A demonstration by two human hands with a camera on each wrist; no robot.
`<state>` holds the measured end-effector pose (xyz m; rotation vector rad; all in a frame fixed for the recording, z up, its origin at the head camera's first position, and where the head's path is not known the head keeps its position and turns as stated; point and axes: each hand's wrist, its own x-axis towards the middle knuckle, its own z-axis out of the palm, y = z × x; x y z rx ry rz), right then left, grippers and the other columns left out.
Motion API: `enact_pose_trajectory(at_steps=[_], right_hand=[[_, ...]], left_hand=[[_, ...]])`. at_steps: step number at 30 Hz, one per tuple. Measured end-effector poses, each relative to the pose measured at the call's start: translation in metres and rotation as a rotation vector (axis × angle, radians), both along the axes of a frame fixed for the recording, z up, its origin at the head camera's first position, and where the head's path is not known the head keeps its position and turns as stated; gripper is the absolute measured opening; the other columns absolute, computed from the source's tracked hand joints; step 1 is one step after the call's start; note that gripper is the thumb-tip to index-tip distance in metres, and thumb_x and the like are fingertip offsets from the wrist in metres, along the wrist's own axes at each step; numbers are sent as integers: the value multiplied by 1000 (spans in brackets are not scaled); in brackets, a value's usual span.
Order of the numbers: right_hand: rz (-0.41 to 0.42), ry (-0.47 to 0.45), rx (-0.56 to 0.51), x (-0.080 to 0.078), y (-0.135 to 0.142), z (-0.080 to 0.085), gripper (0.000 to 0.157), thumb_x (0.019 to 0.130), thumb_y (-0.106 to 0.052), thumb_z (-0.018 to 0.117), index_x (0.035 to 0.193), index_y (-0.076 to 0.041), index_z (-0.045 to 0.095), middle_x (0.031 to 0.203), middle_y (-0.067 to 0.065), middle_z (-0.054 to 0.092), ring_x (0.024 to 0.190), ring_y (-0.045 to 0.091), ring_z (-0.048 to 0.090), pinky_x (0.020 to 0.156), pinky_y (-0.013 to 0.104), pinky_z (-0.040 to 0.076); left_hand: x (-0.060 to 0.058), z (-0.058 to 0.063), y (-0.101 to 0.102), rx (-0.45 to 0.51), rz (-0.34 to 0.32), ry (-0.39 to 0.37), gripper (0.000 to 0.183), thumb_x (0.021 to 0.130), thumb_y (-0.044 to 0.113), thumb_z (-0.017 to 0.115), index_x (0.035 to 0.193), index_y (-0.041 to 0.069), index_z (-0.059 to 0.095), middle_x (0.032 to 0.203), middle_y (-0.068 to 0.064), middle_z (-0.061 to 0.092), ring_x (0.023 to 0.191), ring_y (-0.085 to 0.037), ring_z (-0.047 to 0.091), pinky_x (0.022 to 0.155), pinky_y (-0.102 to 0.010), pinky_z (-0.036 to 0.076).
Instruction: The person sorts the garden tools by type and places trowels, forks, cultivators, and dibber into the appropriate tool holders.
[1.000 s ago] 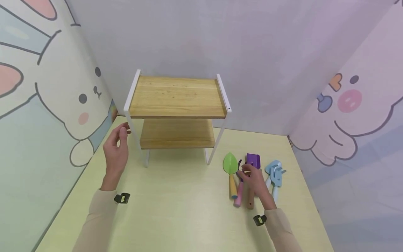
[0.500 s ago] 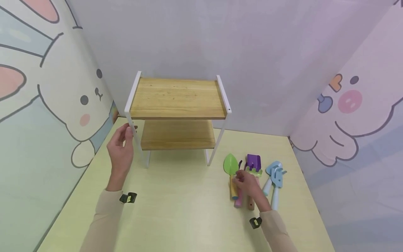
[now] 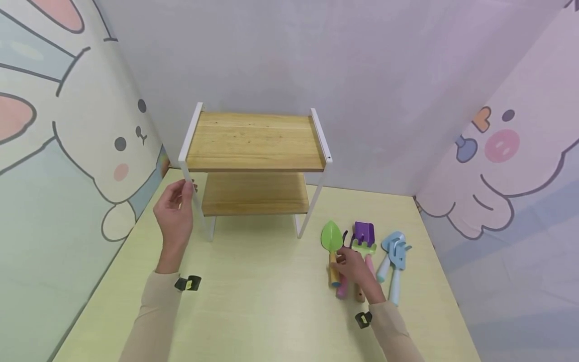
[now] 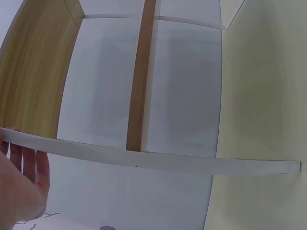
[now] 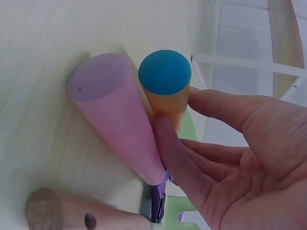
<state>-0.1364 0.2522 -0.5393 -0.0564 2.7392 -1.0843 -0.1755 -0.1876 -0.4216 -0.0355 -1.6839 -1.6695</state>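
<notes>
A pale panel printed with a large white rabbit [image 3: 90, 125] stands to my left, a greyish-lilac cloth backdrop [image 3: 253, 50] runs behind, and a panel with a pink-snouted cartoon animal [image 3: 529, 125] stands to my right. Below spreads the pale yellow wood-grained desk [image 3: 253, 311].

My hands are well apart. My left hand [image 3: 175, 216] holds the left white upright of the two-tier shelf [image 3: 255, 143], thumb on one side, fingers on the other. The shelf stands upright towards the back of the desk, its rectangular boards honey-brown and grained, its slim frame white.

Right of it, the leaf-shaped green trowel [image 3: 332, 239] points away from me. My right hand [image 3: 355, 266] pinches its tapered yellow handle, which ends in a round blue cap; I cannot tell whether the handle is lifted. Just beside lie a tapered pink handle [image 3: 342, 287], a light-green rake head [image 3: 364, 248], a purple square-bladed shovel [image 3: 364, 232] and, furthest right, two light-blue tools [image 3: 398, 254].
</notes>
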Motion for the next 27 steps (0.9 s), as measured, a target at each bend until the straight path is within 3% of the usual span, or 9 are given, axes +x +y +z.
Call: enact_pose_trajectory(at_steps=[9, 16, 20, 24, 27], right_hand=[[-10, -19, 50, -1, -4, 5, 27, 85, -5, 82, 103, 11, 68, 95, 23, 74, 89, 35, 74, 75, 41, 62], [-9, -74, 49, -3, 2, 4, 33, 89, -13, 80, 110, 10, 69, 102, 21, 74, 96, 34, 72, 87, 46, 59], [-8, -102, 11, -3, 8, 1, 35, 91, -17, 79, 113, 8, 70, 104, 18, 74, 97, 32, 71, 90, 48, 58], [28, -122, -65, -2, 14, 0, 23, 94, -19, 76, 99, 3, 72, 85, 9, 71, 77, 21, 65, 74, 38, 57], [21, -155, -149, 1, 19, -1, 23, 97, -21, 73, 99, 2, 72, 77, 6, 65, 67, 16, 58, 64, 30, 52]], left_hand=[[-3, -1, -1, 57, -42, 29, 13, 102, 9, 65, 103, -2, 71, 89, 2, 72, 80, -10, 70, 82, -21, 56], [-3, -1, -3, 20, -60, -8, 25, 103, 8, 62, 107, -16, 64, 89, 5, 72, 80, -9, 69, 81, -21, 56], [-3, -2, -4, 0, -55, -31, 27, 104, 9, 61, 109, -17, 62, 90, 7, 71, 81, -8, 69, 82, -19, 56], [-4, -3, -4, 0, -54, -31, 26, 104, 8, 61, 109, -18, 62, 91, 7, 71, 82, -8, 69, 82, -20, 56], [-5, -3, -4, -1, -54, -29, 25, 104, 8, 60, 108, -17, 62, 91, 7, 71, 82, -8, 69, 82, -20, 56]])
